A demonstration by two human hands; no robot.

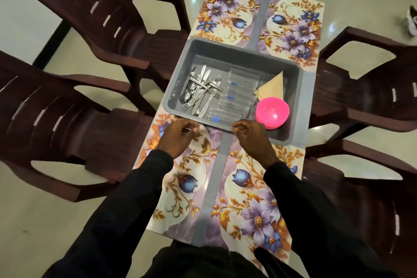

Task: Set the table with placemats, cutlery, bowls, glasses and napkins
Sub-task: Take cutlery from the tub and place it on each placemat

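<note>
Squaring placemats, it seemed, around the grey bin.
Left hand and right hand hovered at the bin's near rim, fingers curled, any grip unclear; cutlery, glasses, napkins and bowls lay inside, so next probably meant reaching in.

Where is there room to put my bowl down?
The two far placemats beyond the gray tub are bare, and the near placemats below the left hand and right hand. The tub is crowded with cutlery, glasses, napkins and pink bowls.

Grey table is carrying four floral placemats (two near, two far), a grey tub sitting across its middle.
</note>
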